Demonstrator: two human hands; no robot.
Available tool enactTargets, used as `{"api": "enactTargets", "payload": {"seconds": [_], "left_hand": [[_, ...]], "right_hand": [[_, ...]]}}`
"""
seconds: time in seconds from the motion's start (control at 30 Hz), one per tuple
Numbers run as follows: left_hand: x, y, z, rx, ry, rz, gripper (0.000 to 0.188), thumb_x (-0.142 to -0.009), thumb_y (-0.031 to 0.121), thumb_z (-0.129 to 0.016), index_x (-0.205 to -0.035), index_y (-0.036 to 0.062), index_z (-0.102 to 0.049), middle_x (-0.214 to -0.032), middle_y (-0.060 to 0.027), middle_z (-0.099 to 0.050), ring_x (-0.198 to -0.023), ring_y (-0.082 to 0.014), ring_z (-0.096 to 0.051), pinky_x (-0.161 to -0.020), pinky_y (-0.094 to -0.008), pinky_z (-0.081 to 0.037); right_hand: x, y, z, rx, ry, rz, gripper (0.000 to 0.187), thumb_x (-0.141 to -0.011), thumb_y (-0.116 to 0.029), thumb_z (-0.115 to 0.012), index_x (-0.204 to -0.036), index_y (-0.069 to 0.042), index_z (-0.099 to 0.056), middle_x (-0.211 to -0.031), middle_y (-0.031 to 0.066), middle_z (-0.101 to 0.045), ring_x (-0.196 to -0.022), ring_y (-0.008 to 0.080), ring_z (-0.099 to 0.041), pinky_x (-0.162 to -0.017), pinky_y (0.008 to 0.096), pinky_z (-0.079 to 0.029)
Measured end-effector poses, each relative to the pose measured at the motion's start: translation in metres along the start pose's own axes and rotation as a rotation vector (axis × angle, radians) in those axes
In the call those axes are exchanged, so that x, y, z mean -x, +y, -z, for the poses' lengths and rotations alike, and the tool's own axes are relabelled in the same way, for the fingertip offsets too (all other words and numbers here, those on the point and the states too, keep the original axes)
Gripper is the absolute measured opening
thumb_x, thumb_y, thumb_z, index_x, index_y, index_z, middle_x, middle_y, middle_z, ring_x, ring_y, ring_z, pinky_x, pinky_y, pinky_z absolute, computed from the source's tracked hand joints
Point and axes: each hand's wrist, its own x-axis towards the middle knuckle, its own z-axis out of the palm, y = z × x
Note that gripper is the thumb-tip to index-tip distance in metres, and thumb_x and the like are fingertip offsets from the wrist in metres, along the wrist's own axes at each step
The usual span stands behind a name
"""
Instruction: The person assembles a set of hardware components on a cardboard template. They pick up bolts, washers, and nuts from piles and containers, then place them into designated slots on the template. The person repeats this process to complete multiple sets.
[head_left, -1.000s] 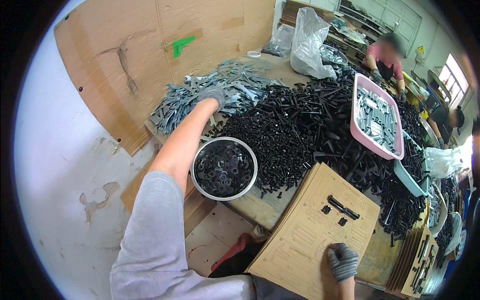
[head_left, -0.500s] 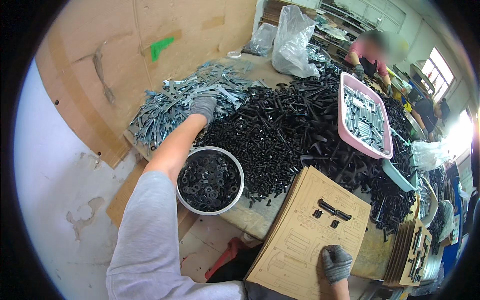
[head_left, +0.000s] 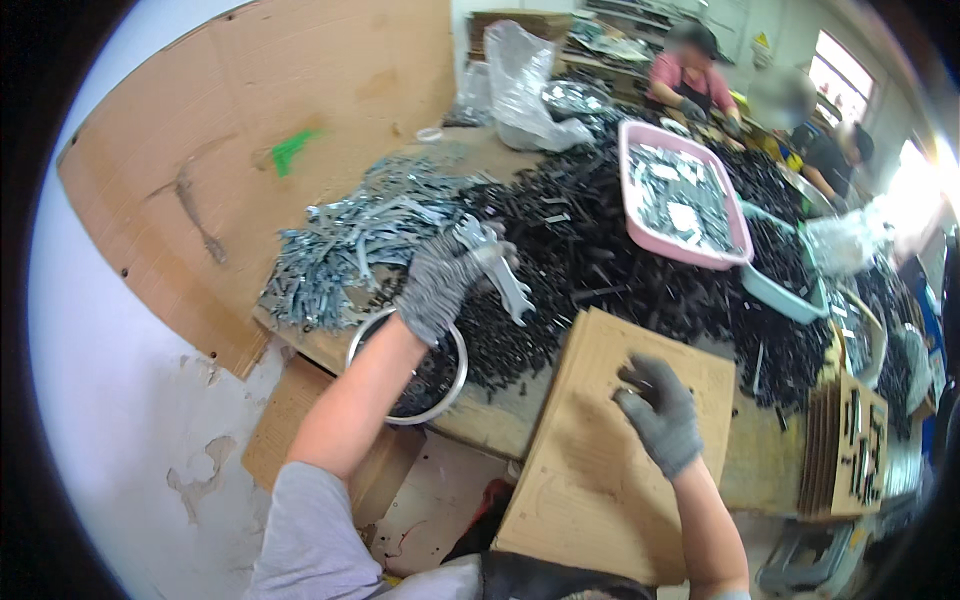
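My left hand (head_left: 440, 280), in a grey striped glove, is closed around silvery open-end wrenches (head_left: 512, 292), raised above the bolts and the near edge of the wrench pile. Beside it lies the heap of similar wrenches (head_left: 350, 235). Under my left wrist stands a round metal bowl (head_left: 462, 375) of black washers, partly covered by my arm. My right hand (head_left: 662, 415), gloved in grey, hovers over a stack of brown cardboard sheets (head_left: 570, 470). Its thumb and fingers are curved and apart, with nothing clear between them. The top sheet looks plain.
Black bolts (head_left: 500, 350) and other dark parts cover the mid-table. Behind them stand a pink tray (head_left: 690, 258) of shiny metal parts and a light-blue tray (head_left: 785, 300). Cardboard cards (head_left: 845, 440) stand at right. Two people work at the far side.
My left hand has come back from the pile with wrenches. My right hand has risen and opened from its closed rest on the cardboard. The printed drawings and black bolts on top no longer show.
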Motion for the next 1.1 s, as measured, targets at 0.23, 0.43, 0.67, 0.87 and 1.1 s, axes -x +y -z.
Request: {"api": "enactTargets", "payload": {"seconds": [0.23, 0.43, 0.67, 0.87, 1.1], "left_hand": [[0.060, -0.051, -0.097, 0.258, 0.050, 0.117, 0.034, -0.087, 0.012, -0.066, -0.119, 0.0023, -0.057, -0.102, -0.0111, -0.066, -0.095, -0.0216, -0.065, -0.085, -0.0329, -0.054], [0.071, -0.068, -0.103, 0.273, -0.022, 0.214, 0.041, -0.089, 0.020, -0.064, -0.124, 0.0038, -0.052, -0.112, -0.0102, -0.062, -0.100, -0.0195, -0.063, -0.085, -0.0310, -0.055], [0.067, -0.079, -0.096, 0.219, -0.078, 0.194, 0.046, -0.089, 0.018, -0.063, -0.129, 0.0006, -0.048, -0.117, -0.0114, -0.060, -0.106, -0.0201, -0.060, -0.087, -0.0310, -0.054], [0.052, -0.070, -0.072, 0.276, -0.090, 0.182, 0.044, -0.089, 0.023, -0.062, -0.126, 0.0025, -0.050, -0.116, -0.0123, -0.060, -0.104, -0.0213, -0.060, -0.086, -0.0330, -0.054], [-0.005, -0.005, 0.010, -0.053, 0.520, 0.100, 0.070, -0.085, 0.054, -0.062, -0.130, 0.0021, -0.048, -0.126, -0.0164, -0.054, -0.116, -0.0291, -0.052, -0.097, -0.0424, -0.042]], "right_hand": [[-0.018, -0.021, -0.016, -0.355, -0.122, -0.208, 0.026, -0.085, -0.013, -0.066, -0.108, 0.000, -0.062, -0.076, 0.0052, -0.064, -0.056, 0.0071, -0.055, -0.048, 0.0210, -0.047], [-0.016, -0.003, -0.008, -0.276, -0.075, -0.250, 0.020, -0.085, -0.011, -0.066, -0.104, -0.002, -0.067, -0.076, 0.0042, -0.066, -0.062, 0.0096, -0.058, -0.058, 0.0237, -0.051], [-0.023, 0.007, -0.018, 0.263, -0.013, 0.061, 0.023, -0.080, -0.017, -0.073, -0.097, -0.002, -0.070, -0.085, 0.0097, -0.070, -0.075, 0.0136, -0.064, -0.072, 0.0280, -0.051], [-0.048, 0.020, -0.027, 0.032, -0.049, -0.011, 0.023, -0.079, -0.020, -0.074, -0.092, -0.002, -0.070, -0.073, 0.0065, -0.068, -0.061, 0.0122, -0.058, -0.061, 0.0286, -0.051], [-0.064, 0.003, -0.018, -0.130, -0.125, -0.189, 0.021, -0.079, -0.022, -0.075, -0.086, -0.003, -0.070, -0.068, 0.0007, -0.064, -0.058, 0.0076, -0.054, -0.055, 0.0276, -0.047]]}}
